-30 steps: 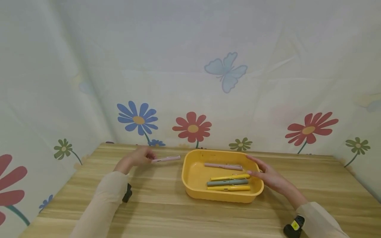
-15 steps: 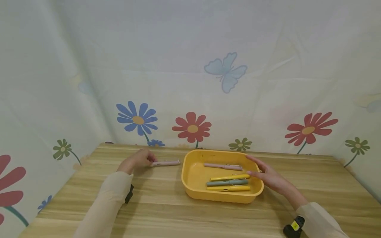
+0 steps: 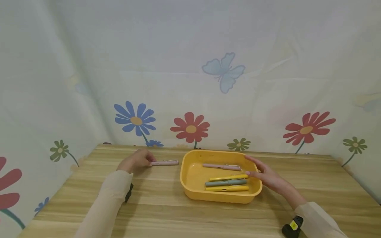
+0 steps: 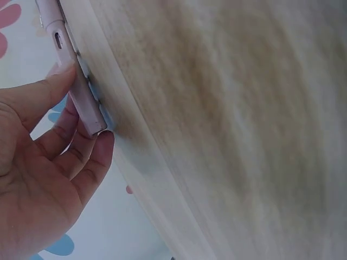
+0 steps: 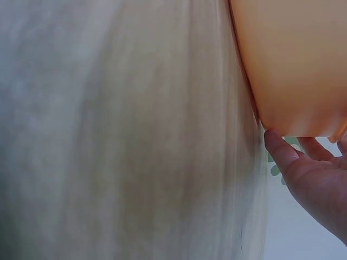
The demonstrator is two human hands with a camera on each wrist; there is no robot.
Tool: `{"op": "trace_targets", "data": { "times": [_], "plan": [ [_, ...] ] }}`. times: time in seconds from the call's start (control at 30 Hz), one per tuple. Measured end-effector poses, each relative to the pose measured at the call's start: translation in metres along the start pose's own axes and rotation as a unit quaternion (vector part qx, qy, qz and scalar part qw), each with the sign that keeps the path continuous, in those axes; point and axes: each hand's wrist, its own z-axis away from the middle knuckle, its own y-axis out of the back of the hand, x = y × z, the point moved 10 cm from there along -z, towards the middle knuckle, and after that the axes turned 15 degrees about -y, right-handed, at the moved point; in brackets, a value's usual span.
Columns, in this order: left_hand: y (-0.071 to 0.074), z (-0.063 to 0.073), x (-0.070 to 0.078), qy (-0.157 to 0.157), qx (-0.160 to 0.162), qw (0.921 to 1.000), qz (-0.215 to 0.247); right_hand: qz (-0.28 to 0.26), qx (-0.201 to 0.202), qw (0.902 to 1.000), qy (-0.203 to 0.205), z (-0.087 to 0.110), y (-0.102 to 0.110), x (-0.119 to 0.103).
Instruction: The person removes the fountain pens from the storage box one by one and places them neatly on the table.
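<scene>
My left hand (image 3: pixel 137 160) is at the back left of the table, pinching the end of a pink fountain pen (image 3: pixel 165 163). In the left wrist view, thumb and fingertips close on the barrel of that fountain pen (image 4: pixel 81 92), which lies along the tabletop. My right hand (image 3: pixel 272 177) grips the right end of a yellow plastic basket (image 3: pixel 218 197), thumb over the rim and other fingers outside. The right wrist view shows fingertips against the basket's outer wall (image 5: pixel 298 65). Inside lie another pink pen (image 3: pixel 221 167), two yellow pens (image 3: pixel 227 188) and a grey-green pen (image 3: pixel 226 182).
The wood-grain table (image 3: pixel 166 215) ends at a pale cloth backdrop (image 3: pixel 166 82) printed with flowers and a butterfly. Bare tabletop separates the left hand's pen from the basket's left side. A black wrist device (image 3: pixel 292 226) sits at the right sleeve.
The pink fountain pen in my left hand has come down from a slight tilt to lie flat along the table. My right hand keeps its place on the basket.
</scene>
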Motion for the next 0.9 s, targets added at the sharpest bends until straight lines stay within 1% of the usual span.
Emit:
{"op": "trace_targets", "data": {
  "times": [0.1, 0.27, 0.37, 0.43, 0.7, 0.83, 0.9],
  "plan": [
    [0.0002, 0.0003, -0.0021, 0.003, 0.004, 1.0, 0.008, -0.001, -0.001, 1.0, 0.002, -0.0007, -0.0001, 0.0],
    [0.002, -0.0008, -0.0008, -0.011, 0.01, 0.9999, 0.008, -0.003, -0.003, 1.0, 0.008, -0.0017, -0.0003, -0.0001],
    [0.003, -0.0009, -0.0017, -0.01, 0.014, 0.9998, 0.01, -0.004, -0.005, 0.9999, 0.011, -0.0021, -0.0005, -0.0001],
    [0.0035, -0.0012, -0.0009, -0.017, 0.014, 0.9997, 0.007, -0.007, -0.007, 0.9999, 0.013, -0.0024, -0.0006, -0.0001],
    [0.0044, -0.0026, -0.0009, -0.029, 0.016, 0.9994, -0.005, -0.006, -0.005, 0.9998, 0.02, -0.0034, -0.0004, 0.0],
    [0.0071, -0.0028, 0.002, -0.032, 0.028, 0.9991, -0.006, -0.003, -0.004, 0.9998, 0.019, -0.0031, 0.0002, 0.0004],
    [0.0095, -0.003, 0.0036, -0.028, 0.037, 0.9989, -0.003, 0.001, -0.003, 0.9999, 0.017, -0.0027, 0.0006, 0.0006]
  ]
}}
